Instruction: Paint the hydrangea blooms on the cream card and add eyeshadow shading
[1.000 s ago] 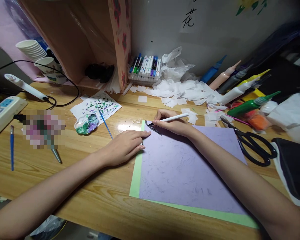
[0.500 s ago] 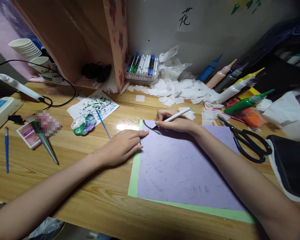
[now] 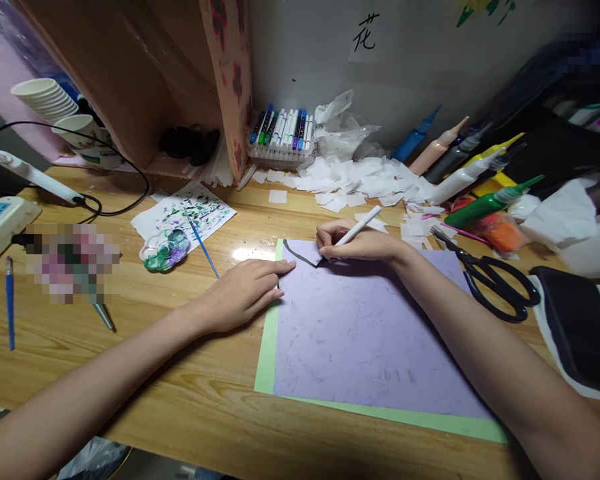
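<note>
My right hand (image 3: 347, 240) is closed around a white marker (image 3: 361, 225), its black tip touching the purple sheet (image 3: 350, 333) near the top edge. A curved black line (image 3: 300, 253) runs from the sheet's upper left corner to the tip. Under the purple sheet lies a green sheet (image 3: 267, 360), showing along the left and bottom sides. My left hand (image 3: 247, 293) lies flat with fingers stretched out, its fingertips on the left edge of the sheets, holding nothing.
Black scissors (image 3: 500, 283) lie right of the sheets. Behind are paper scraps (image 3: 350, 180), a marker box (image 3: 283, 143) and a green bottle (image 3: 485, 208). To the left are a paint palette (image 3: 164, 252), a thin blue brush (image 3: 205, 250) and paper cups (image 3: 83, 133).
My right hand and the marker have moved slightly right and down. More of the black line shows, and its end sits at the tip. My left hand has stayed at the sheet's edge.
</note>
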A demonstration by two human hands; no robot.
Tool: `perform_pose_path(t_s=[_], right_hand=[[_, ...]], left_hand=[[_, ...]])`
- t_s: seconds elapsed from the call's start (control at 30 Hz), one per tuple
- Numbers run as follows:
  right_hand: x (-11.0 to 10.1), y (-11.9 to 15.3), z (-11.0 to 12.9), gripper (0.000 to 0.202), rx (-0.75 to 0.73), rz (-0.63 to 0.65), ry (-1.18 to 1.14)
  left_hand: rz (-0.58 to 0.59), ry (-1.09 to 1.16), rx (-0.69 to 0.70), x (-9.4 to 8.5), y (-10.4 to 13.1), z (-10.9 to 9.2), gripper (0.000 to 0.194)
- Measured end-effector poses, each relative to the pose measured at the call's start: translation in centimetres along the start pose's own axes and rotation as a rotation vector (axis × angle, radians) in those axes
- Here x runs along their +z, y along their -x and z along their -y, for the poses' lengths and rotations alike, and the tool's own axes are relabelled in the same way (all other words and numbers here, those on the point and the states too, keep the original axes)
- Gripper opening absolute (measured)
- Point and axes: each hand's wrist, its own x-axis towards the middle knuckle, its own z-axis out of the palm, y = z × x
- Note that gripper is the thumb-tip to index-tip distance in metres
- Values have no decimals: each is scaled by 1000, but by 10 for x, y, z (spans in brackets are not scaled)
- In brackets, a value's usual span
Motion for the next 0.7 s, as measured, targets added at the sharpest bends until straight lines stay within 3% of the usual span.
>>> perform_pose_path(t_s=[0.2, 0.37, 0.47, 0.7], right_hand=[[3, 1, -3, 26, -17, -29, -65], [29, -5, 0, 28, -23, -391, -133], [39, -10, 1, 32, -34, -498, -47], [37, -12, -1, 30, -16, -460, 25]], left_hand=[[1, -1, 1, 0, 0, 0, 22], [4, 3, -3, 0, 1, 0, 23], [-1, 3, -1, 0, 1, 1, 22], [-8, 12, -3, 0, 0, 0, 22]])
